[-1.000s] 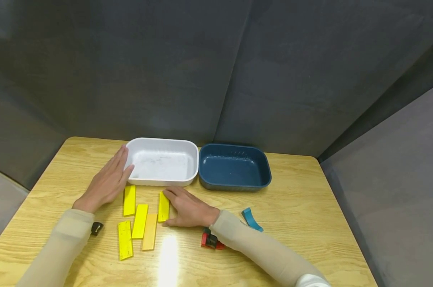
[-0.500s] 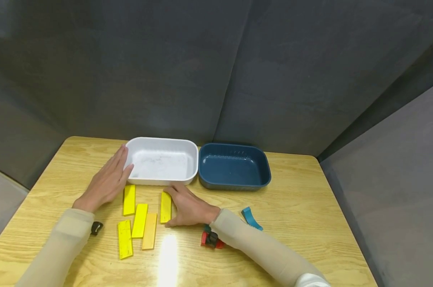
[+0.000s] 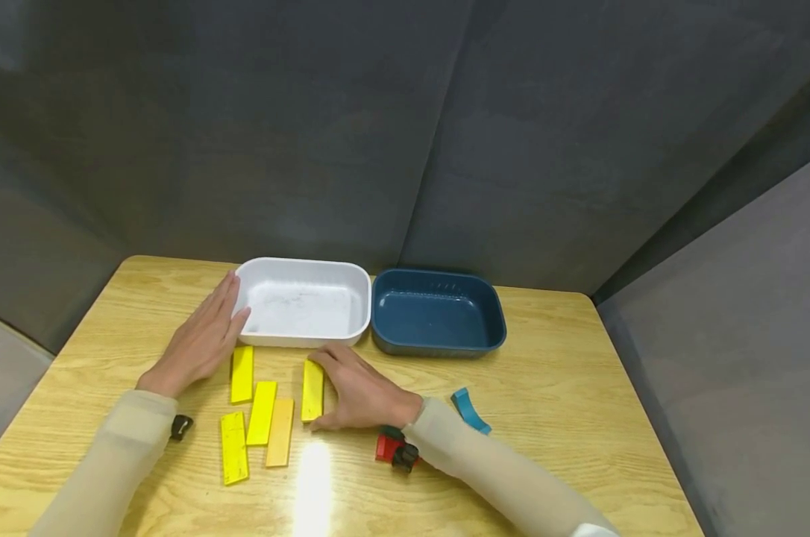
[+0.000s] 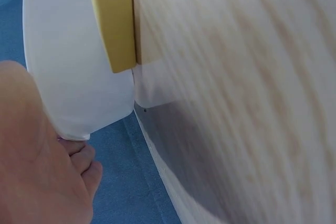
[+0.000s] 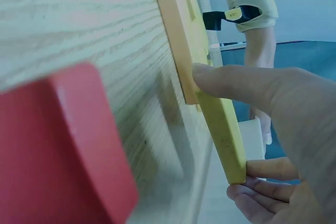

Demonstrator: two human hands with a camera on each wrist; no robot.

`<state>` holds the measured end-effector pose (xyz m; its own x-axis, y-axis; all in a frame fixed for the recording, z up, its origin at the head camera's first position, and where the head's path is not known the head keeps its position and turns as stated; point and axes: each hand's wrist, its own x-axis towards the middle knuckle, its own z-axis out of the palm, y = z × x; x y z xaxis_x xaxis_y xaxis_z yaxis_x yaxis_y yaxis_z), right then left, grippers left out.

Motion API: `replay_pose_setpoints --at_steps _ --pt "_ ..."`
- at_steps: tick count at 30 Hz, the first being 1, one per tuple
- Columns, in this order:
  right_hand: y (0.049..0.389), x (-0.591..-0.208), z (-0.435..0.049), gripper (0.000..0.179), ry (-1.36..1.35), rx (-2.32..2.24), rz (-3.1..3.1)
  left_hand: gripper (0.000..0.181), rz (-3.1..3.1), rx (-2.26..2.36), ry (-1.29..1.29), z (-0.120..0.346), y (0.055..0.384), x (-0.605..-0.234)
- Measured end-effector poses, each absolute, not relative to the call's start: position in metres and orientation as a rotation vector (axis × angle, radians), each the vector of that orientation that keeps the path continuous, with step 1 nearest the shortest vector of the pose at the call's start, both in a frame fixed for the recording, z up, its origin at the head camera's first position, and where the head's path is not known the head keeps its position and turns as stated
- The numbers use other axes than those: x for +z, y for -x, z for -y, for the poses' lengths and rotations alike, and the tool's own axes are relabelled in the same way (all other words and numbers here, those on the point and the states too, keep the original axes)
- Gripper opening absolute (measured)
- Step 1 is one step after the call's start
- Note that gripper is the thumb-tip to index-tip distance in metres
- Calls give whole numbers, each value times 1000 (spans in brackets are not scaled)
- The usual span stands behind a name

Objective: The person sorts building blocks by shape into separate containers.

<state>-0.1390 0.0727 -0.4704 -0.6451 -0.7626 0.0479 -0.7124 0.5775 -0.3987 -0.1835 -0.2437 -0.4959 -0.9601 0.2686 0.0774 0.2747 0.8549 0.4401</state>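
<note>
My right hand (image 3: pixel 365 388) pinches a yellow rectangular block (image 3: pixel 312 391) lengthwise, thumb at the near end and fingertips at the far end. In the right wrist view that yellow block (image 5: pixel 224 135) shows above the tabletop, a shadow beneath it. My left hand (image 3: pixel 197 335) lies with straight fingers along the left side of the white bin (image 3: pixel 304 341). Three more yellow blocks, one (image 3: pixel 242 375) right in front of the bin, lie to the left of the held one. Beside them is a light orange block (image 3: pixel 280 432).
A dark blue bin (image 3: pixel 438 350) stands directly right of the white one. Near my right wrist lie a red block (image 3: pixel 385 447), partly hidden by the wrist camera, and a curved blue block (image 3: pixel 471 412). Dark curtains (image 3: pixel 311 134) rise behind the table.
My right hand has shifted slightly right with the yellow block, now drawn away from the other blocks. My left hand has stayed against the white bin.
</note>
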Motion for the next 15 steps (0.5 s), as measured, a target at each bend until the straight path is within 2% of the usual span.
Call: replay_pose_setpoints --at_steps 15 --pt "136 -447 -74 107 1327 -604 -2671 76 3026 -716 422 243 185 -496"
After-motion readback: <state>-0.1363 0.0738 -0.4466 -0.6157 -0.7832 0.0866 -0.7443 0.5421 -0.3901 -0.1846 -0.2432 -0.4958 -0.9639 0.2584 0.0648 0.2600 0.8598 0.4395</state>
